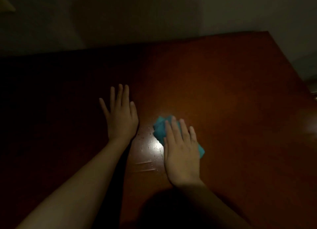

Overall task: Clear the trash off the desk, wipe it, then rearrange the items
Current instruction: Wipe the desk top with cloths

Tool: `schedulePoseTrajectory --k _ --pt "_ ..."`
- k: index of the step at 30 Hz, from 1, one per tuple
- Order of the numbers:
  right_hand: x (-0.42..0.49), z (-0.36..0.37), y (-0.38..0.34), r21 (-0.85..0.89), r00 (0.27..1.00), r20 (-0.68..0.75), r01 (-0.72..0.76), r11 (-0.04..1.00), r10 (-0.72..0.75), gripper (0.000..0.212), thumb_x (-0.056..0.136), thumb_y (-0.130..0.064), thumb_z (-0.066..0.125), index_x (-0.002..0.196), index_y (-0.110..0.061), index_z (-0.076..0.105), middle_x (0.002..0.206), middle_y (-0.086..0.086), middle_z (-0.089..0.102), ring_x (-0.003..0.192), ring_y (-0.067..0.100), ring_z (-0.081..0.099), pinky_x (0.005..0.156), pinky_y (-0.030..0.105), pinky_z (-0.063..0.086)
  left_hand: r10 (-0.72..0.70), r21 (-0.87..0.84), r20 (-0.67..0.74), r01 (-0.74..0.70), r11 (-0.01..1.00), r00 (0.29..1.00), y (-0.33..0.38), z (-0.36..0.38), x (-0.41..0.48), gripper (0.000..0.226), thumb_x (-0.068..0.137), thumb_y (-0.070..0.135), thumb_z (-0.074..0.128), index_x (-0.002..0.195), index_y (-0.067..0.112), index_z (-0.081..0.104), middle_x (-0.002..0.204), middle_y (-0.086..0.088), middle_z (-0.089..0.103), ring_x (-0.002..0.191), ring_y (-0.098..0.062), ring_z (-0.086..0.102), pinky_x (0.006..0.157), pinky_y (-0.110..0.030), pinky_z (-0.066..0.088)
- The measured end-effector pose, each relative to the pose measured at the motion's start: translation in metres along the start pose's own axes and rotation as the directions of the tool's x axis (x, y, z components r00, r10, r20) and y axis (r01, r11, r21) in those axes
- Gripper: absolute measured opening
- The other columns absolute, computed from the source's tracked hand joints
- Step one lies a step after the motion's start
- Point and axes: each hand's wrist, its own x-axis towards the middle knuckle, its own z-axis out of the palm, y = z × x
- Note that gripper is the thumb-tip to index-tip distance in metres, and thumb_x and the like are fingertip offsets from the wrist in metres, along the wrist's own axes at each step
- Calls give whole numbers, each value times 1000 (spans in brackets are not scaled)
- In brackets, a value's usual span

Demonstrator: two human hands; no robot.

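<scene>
A reddish-brown wooden desk (231, 91) fills most of the head view, dimly lit. My right hand (181, 153) lies flat, fingers straight, pressing a crumpled teal cloth (160, 129) onto the desk near the middle. The cloth shows above my fingers and at the hand's right side. My left hand (121, 115) rests flat on the desk to the left of the cloth, fingers spread and straight, holding nothing. Between the two hands, a bright glare patch (157, 147) shows small wet droplets on the wood.
A pale wall (154, 14) runs behind the desk's far edge. The desk's right edge slants down toward a blurred metallic object (313, 89) at the far right. The left part of the desk lies in deep shadow.
</scene>
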Motion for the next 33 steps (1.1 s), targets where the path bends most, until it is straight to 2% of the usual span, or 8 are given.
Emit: schedulePoseTrajectory --k 3,6,9,14,18,23,27,33 --pt "-16 -7 31 -36 999 -9 34 999 -34 48 96 -28 30 138 -13 47 145 8 44 134 27 41 114 46 28 33 -2 23 -33 999 999 2 -3 -27 55 101 35 19 153 16 17 160 -4 16 149 -18 2 117 -48 -11" --pt "-30 -19 64 -54 982 -18 -189 981 188 50 97 -29 25 141 -11 42 146 11 41 136 30 39 113 48 27 18 -6 3 -18 1000 1000 -2 -8 -53 56 100 36 17 152 15 19 159 -4 18 148 -18 2 117 -49 -11" --pt "-48 -20 46 -42 942 -32 -336 941 335 52 97 -28 23 142 -9 40 148 12 39 137 32 36 113 49 26 26 -25 -4 -26 999 1000 -6 -13 -78 56 100 35 16 152 15 21 159 -4 19 148 -18 4 117 -48 -11" --pt "-110 -6 -37 29 995 -14 -102 994 103 52 94 -28 28 141 -10 43 148 11 39 138 29 35 113 45 17 -37 -44 -24 36 998 999 -19 -21 -125 56 99 34 17 152 17 20 160 -2 17 149 -16 2 118 -49 -9" --pt "-142 -8 -37 33 1000 24 -4 999 3 51 93 -28 31 138 -10 47 145 10 45 135 27 41 112 43 20 -42 -56 -22 41 998 999 -27 -31 -170 59 98 37 13 152 16 18 159 -2 18 148 -15 3 119 -50 -6" --pt "-164 -25 38 -30 987 -36 -156 987 155 42 97 -18 41 138 -10 47 144 11 45 133 31 43 110 49 28 -7 -26 9 7 1000 1000 -20 -37 -204 58 98 38 13 152 17 17 160 -1 16 148 -14 1 118 -48 -10" --pt "-168 -45 106 -37 959 -51 -282 959 280 44 100 -23 32 140 -9 43 145 13 43 134 32 40 111 52 28 -16 -18 49 17 1000 999 4 -34 -216 61 97 41 8 153 18 14 161 0 11 148 -15 -3 118 -50 -9" --pt "-146 -41 103 -89 970 -51 -242 966 239 54 94 -30 24 136 -8 50 141 12 49 128 33 48 105 54 35 63 -10 90 -62 998 994 56 -15 -199 62 96 43 -1 153 20 5 161 1 -1 147 -16 -13 117 -49 -12"
